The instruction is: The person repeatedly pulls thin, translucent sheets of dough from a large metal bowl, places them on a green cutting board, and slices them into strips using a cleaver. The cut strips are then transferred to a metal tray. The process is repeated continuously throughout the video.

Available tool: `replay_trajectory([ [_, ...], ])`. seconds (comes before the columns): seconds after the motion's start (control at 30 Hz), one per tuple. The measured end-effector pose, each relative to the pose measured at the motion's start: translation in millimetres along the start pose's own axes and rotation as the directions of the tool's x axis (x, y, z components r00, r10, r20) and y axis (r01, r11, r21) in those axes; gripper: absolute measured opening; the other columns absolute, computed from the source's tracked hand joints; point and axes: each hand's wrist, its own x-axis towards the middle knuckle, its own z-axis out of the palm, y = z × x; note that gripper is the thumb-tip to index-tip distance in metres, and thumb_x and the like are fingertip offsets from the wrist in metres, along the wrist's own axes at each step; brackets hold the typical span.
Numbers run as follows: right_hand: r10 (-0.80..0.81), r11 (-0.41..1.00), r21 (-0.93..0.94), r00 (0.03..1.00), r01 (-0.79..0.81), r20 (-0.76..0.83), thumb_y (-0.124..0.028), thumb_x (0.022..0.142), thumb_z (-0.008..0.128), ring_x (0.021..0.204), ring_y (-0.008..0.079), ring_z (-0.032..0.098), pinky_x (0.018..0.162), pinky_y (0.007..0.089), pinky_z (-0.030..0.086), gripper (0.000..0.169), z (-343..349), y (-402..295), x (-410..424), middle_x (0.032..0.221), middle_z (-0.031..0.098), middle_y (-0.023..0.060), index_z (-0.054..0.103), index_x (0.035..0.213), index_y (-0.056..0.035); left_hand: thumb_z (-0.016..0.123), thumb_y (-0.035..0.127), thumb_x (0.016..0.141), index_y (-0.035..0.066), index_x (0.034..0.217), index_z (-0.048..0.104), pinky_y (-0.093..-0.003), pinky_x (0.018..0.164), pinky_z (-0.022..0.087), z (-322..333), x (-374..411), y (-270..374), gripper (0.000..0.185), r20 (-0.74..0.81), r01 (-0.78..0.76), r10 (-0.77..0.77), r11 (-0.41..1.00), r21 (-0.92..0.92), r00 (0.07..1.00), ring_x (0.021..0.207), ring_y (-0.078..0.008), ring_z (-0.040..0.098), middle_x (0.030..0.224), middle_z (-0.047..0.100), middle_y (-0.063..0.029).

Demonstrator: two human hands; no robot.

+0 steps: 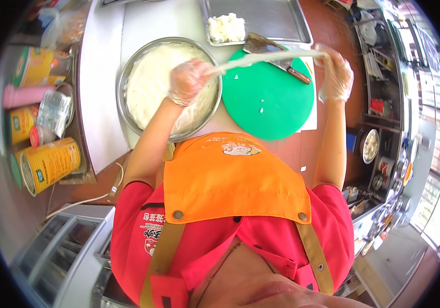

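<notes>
A long whitish strip point(260, 58), apparently dough, is stretched between my two hands. My left hand point(190, 81), in a clear plastic glove, grips one end above a round metal basin point(122, 92). Pale, smooth dough point(148, 84) fills much of the basin. My right hand point(334, 73), also gloved in clear plastic, grips the other end beyond the right edge of a round green board point(270, 100). Under the strip, a broad metal scraper point(263, 45) with a wooden handle lies across the board's far side. Small white scraps dot the board.
Behind the board, a metal tray point(270, 19) holds a heap of white pieces point(226, 29). Yellow cans point(52, 163) and a pink container point(27, 96) stand at left. At right is shelving with a bowl point(370, 146). A white cable point(85, 200) crosses the lower left.
</notes>
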Motion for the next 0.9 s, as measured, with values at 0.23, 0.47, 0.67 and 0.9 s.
replay_trajectory([
  [0.23, 0.551, 0.662, 0.547, 0.827, -0.512, 0.107, 0.001, 0.091, 0.061, 0.076, 0.0101, 0.062, 0.073, 0.0252, 0.052, 0.015, -10, 136, -160, 0.084, 0.068, 0.0019, 0.074, 0.099, -0.0014, 0.070, 0.035, 0.087, 0.013, 0.084, 0.066, -0.0354, 0.053, 0.051, 135, -57, 56, 0.023, 0.229, -0.273, 0.305, 0.948, -0.164, 0.924, 0.064, -0.0215, 0.064, 0.074, 0.063, -0.0049],
  [0.47, 0.743, 0.593, -0.041, 0.527, -0.804, 0.413, -0.022, 0.087, 0.069, 0.073, 0.0124, 0.063, 0.071, 0.0268, 0.053, 0.025, 17, 220, -157, 0.085, 0.068, 0.0069, 0.074, 0.106, -0.0065, 0.062, 0.039, 0.094, 0.010, 0.113, 0.064, -0.0410, 0.066, 0.055, 168, -42, 41, 0.035, 0.676, 0.084, -0.003, 0.993, -0.087, 0.737, 0.078, -0.0319, 0.068, 0.090, 0.069, -0.0106],
  [0.67, 0.780, 0.587, -0.553, 0.595, -0.591, 0.192, -0.035, 0.088, 0.067, 0.115, 0.0334, 0.063, 0.095, 0.0439, 0.051, 0.042, 51, 211, -82, 0.122, 0.067, 0.0124, 0.066, 0.122, -0.0113, 0.059, 0.032, 0.095, 0.009, 0.128, 0.056, -0.0430, 0.087, 0.051, 156, -28, 12, 0.040, 0.480, 0.040, -0.090, 0.993, 0.114, 0.873, 0.102, -0.0325, 0.062, 0.113, 0.062, -0.0149],
  [0.9, 0.450, 0.795, -0.607, 0.691, -0.021, 0.566, -0.045, 0.091, 0.062, 0.121, 0.0367, 0.057, 0.098, 0.0487, 0.049, 0.053, 94, 154, -53, 0.137, 0.054, 0.0149, 0.052, 0.137, -0.0207, 0.055, 0.023, 0.096, 0.009, 0.118, 0.064, -0.0418, 0.088, 0.051, 72, -118, -17, 0.028, 0.511, 0.369, -0.450, 0.893, 0.258, 0.732, 0.102, -0.0310, 0.061, 0.110, 0.060, -0.0127],
])
